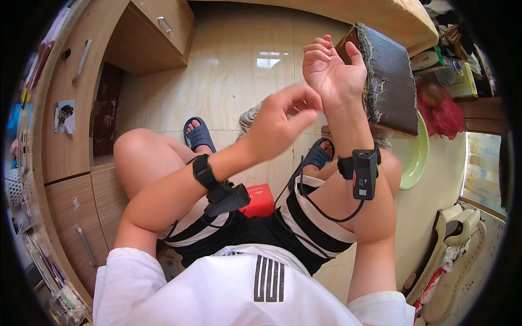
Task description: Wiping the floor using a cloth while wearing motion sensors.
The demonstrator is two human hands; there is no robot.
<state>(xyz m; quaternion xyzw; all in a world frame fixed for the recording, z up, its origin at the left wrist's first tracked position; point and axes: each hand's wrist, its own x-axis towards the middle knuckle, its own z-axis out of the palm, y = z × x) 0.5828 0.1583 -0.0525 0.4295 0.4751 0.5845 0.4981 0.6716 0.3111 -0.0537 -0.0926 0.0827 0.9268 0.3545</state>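
Note:
My left hand [281, 118] reaches across in front of me with curled fingers, its thumb apart from them, and I see nothing in it. Its fingertips are beside my right wrist; whether they touch it is not clear. My right hand [336, 75] is raised palm up, fingers loosely bent and apart, holding nothing. A small black camera [364, 175] is strapped to my right forearm, its cable hanging over the striped shorts [310, 203]. On my left forearm, a black strap [202, 171] carries a second black device [228, 199].
A worn, dark-covered box-like seat [391, 81] stands beyond my right hand, near a light green basin [420, 163] and red mesh bag [438, 116]. Wooden cabinets [67, 150] line the left. Between my legs are a red box [261, 199] and, farther out, grey cloth [248, 118].

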